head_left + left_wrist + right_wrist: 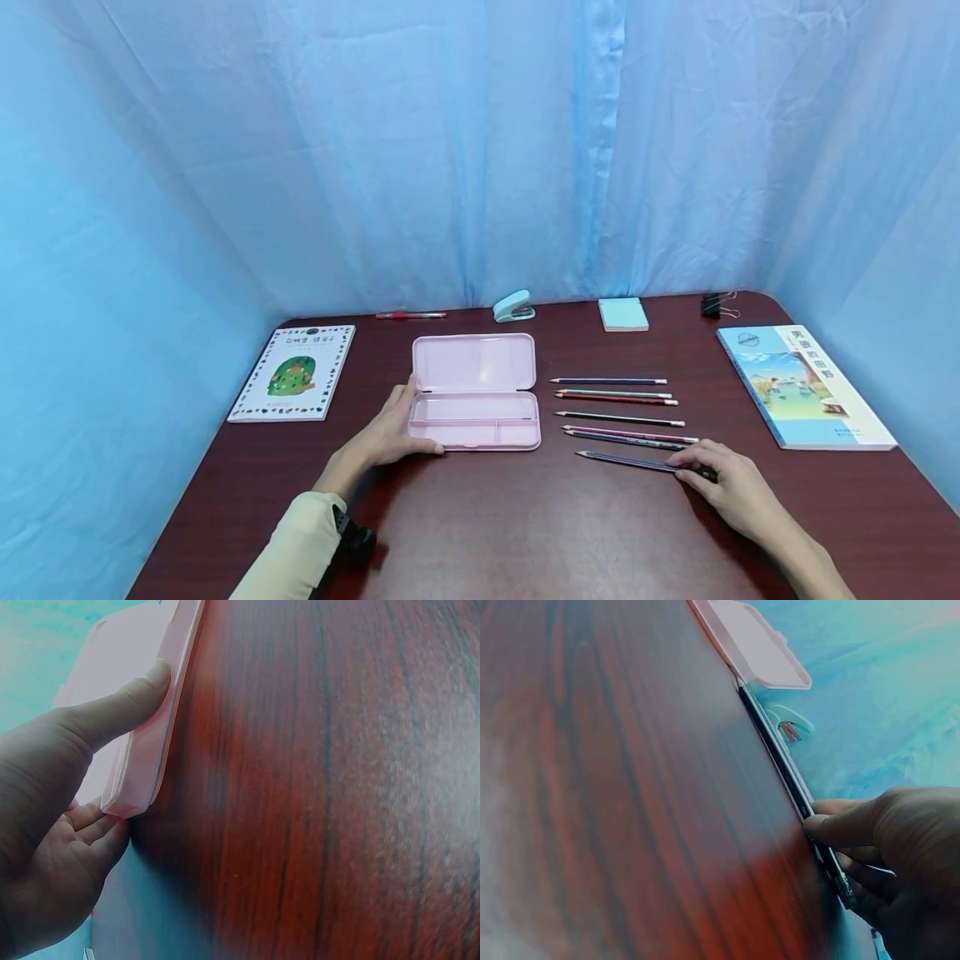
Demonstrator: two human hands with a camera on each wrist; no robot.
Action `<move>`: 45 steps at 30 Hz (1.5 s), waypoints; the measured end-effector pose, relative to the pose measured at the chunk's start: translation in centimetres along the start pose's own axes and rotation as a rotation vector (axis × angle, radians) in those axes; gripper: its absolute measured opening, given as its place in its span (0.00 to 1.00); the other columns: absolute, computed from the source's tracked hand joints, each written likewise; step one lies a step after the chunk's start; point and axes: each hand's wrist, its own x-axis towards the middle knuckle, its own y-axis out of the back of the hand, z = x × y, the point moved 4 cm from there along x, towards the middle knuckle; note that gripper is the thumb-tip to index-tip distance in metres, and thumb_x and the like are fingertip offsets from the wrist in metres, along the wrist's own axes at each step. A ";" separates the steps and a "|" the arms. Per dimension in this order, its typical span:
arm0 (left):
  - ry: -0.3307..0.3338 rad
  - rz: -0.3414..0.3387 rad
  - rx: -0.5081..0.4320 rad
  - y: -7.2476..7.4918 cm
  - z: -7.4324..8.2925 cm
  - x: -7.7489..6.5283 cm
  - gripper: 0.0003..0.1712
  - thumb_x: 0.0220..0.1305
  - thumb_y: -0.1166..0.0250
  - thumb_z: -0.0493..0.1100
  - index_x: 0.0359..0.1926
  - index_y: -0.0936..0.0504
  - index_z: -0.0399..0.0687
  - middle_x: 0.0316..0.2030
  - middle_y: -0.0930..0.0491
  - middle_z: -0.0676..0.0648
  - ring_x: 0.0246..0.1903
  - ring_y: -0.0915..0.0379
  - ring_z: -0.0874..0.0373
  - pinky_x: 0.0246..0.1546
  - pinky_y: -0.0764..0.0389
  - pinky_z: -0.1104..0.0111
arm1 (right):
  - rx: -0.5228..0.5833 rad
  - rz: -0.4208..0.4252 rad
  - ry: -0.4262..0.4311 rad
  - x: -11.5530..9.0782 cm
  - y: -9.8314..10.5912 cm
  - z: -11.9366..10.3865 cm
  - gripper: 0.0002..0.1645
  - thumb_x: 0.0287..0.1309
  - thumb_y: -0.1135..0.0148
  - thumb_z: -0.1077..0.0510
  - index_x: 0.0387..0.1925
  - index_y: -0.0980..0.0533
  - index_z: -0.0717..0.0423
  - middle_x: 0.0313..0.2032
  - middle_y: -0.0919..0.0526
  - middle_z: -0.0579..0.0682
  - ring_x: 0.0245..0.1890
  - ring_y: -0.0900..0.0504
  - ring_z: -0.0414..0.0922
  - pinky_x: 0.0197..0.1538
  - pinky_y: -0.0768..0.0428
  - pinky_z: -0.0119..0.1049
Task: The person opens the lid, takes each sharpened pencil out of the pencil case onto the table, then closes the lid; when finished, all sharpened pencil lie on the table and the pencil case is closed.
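Note:
A pink pencil case (pixel 474 433) lies on the table with its lid (pixel 474 362) folded back; its compartments hold nothing visible. My left hand (pixel 388 433) grips the case's left end, with the thumb (pixel 142 697) along the front wall and the fingers around the left side. To the right, several pencils (pixel 618 419) lie roughly parallel, tips toward the case. My right hand (pixel 723 483) pinches the nearest dark striped pencil (pixel 626 460) near its rear end, between thumb and fingers. In the right wrist view this pencil (pixel 780 761) lies low along the tabletop.
Along the back edge are a red pen (pixel 411 316), a light-blue stapler (pixel 513 307), a sticky-note pad (pixel 623 314) and a black binder clip (pixel 717 305). A white book (pixel 294 375) lies left, a thicker book (pixel 806 387) right. Blue curtains (pixel 450 167) surround the table.

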 end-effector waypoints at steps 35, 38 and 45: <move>-0.042 0.023 -0.015 0.1 0.2 0.1 0.73 0.36 0.25 0.62 0.72 0.63 0.44 0.62 0.44 0.43 0.59 0.44 0.53 0.60 0.40 0.60 | 0.268 -0.381 0.239 13.3 -10.3 -13.4 0.19 0.60 0.43 0.56 0.52 0.26 0.57 0.47 0.22 0.51 0.48 0.24 0.45 0.51 0.27 0.42; -0.031 0.022 -0.013 0.1 0.2 0.0 0.73 0.36 0.25 0.62 0.72 0.63 0.45 0.61 0.44 0.43 0.58 0.43 0.53 0.60 0.40 0.60 | 0.171 -0.413 0.260 13.4 -11.3 -14.4 0.17 0.61 0.44 0.56 0.50 0.26 0.57 0.46 0.22 0.52 0.49 0.25 0.45 0.53 0.28 0.42; -0.044 0.027 -0.025 0.2 0.1 -0.1 0.73 0.36 0.25 0.61 0.72 0.63 0.45 0.62 0.44 0.42 0.59 0.44 0.53 0.60 0.40 0.60 | 0.014 -0.438 0.265 14.3 -11.9 -15.5 0.13 0.56 0.45 0.61 0.44 0.23 0.58 0.37 0.21 0.51 0.38 0.24 0.45 0.46 0.27 0.41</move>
